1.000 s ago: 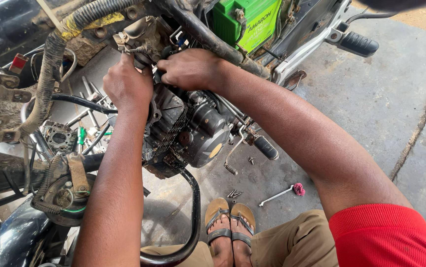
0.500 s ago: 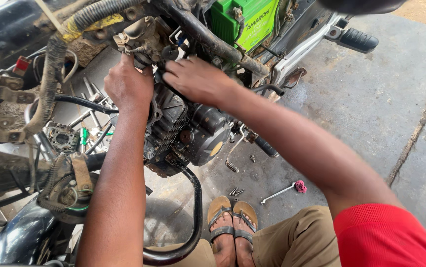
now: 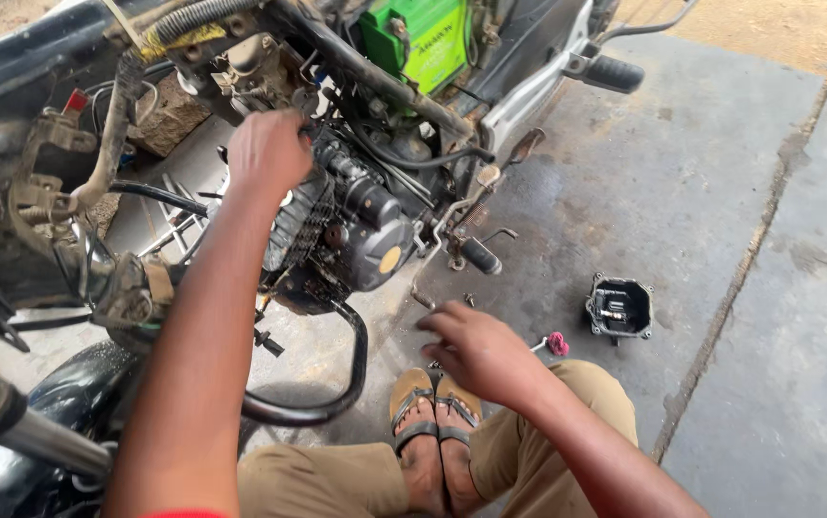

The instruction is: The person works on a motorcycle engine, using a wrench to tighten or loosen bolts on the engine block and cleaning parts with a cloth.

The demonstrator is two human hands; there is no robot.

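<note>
Item: one motorcycle engine, black, finned, grimy with oil and dust, with a rounded side cover carrying a small yellow disc; it sits in the stripped frame directly ahead of me, above the curved black guard tube. My left hand rests on the top of the engine near the cylinder head, fingers curled down against the metal; whether they grip a part there I cannot tell, as the back of the hand hides them. My right hand hovers low over the concrete floor, away from the engine, fingers loosely bent and holding nothing that I can see. Beside it: one tool with a pink handle, lying on the floor just past my knuckles. Further right: one small black box-shaped part, open side up, standing alone on the floor. Above the engine: one green battery set in the frame. Foot pegs: two in view, one upper, one lower. Sandals: two, tan, on my feet, side by side below the right hand. Several metal rods lie behind the engine, too tangled to count.
</note>
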